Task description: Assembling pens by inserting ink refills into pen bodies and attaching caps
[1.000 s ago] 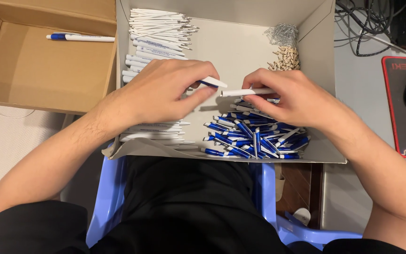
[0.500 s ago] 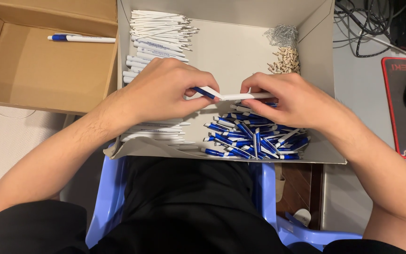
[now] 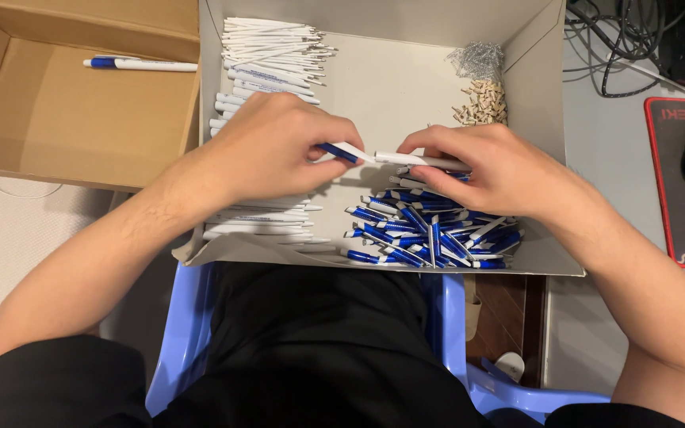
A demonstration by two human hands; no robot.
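Pen halves pulled apart since prior frame: left hand (image 3: 267,150) pinches blue cap piece (image 3: 341,152), mostly hidden; right hand (image 3: 489,170) grips white barrel (image 3: 406,159), prob. unjoined, over blue-part pile (image 3: 430,230) w/ springs (image 3: 476,59) beyond.

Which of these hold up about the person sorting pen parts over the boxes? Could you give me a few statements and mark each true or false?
1. The left hand holds a blue pen part. True.
2. The right hand holds a white barrel. True.
3. The two parts are already pushed fully together. False: their ends sit close but a small gap shows between them.
4. The brown cardboard box on the left holds a large heap of pens. False: only one finished pen lies in it.
5. The pile of blue parts lies under the right hand. True.
6. The white barrels are stacked beside the computer mouse. False: they lie along the grey box's left side.
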